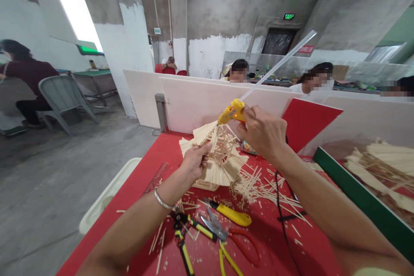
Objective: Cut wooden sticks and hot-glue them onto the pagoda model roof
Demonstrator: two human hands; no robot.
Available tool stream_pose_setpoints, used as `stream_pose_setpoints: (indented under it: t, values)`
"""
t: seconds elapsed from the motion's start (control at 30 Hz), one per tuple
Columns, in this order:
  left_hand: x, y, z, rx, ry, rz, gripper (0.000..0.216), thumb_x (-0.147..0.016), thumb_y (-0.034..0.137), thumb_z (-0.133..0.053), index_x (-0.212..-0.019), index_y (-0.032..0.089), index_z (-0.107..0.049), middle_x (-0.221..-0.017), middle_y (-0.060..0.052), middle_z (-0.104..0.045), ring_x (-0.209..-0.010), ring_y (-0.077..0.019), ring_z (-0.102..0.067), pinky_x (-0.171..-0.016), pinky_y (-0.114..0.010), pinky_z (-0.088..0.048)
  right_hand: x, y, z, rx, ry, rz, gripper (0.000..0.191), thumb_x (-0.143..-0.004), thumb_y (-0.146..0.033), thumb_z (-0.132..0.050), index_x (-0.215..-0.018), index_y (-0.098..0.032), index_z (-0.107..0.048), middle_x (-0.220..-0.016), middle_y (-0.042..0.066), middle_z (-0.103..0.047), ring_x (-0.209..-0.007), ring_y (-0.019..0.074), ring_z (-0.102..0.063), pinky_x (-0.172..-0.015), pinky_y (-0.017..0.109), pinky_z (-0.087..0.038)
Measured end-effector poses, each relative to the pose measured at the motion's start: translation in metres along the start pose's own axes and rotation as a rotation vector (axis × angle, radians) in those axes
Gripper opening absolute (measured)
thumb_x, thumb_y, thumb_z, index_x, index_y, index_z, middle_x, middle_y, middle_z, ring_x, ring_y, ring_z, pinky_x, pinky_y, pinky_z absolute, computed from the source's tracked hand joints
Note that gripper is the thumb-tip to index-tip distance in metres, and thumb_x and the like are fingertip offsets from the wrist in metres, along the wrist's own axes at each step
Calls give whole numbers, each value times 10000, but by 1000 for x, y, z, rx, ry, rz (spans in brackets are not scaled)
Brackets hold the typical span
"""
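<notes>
A yellow hot glue gun [232,111] with a long clear glue stick [281,64] in its back end is gripped in my right hand [265,131]. Its nozzle points down at the top of a model building [223,170] made of thin wooden sticks, with layered, flared roofs. My left hand [195,161] is closed at the model's left side, thumb and fingers pinching a narrow piece of joined sticks [214,138] near the nozzle. Whether that piece is fixed to the model I cannot tell. Loose wooden sticks [258,185] lie at the model's right.
On the red table [268,241] lie a yellow utility knife [233,214], black-and-yellow pliers [181,233], red-handled cutters [239,237] and a clear ruler [157,177]. A black cord [281,215] runs along the right. White boards [197,99] stand behind; a green-sided box [362,200] holds more stickwork.
</notes>
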State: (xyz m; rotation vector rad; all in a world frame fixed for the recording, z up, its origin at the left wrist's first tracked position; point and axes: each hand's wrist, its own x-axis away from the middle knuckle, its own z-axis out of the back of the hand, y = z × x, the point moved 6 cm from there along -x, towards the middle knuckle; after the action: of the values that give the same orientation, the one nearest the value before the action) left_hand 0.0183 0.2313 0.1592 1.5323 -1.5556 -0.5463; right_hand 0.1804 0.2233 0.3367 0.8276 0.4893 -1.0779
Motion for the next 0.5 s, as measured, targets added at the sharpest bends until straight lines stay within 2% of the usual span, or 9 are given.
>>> stream_pose_setpoints:
  t: [0.5]
  values:
    - [1,1,-1,-17,1,4,326,-692,251,-834,-744,156,-526,-530,66,-478,-402,-34,-371,-339,-141,-212,0,-1,-1,6,41,35,335,-923,-267,-405,-1201,-171,-565,-914,61,-629,-742,161,-508,-555,322,-156]
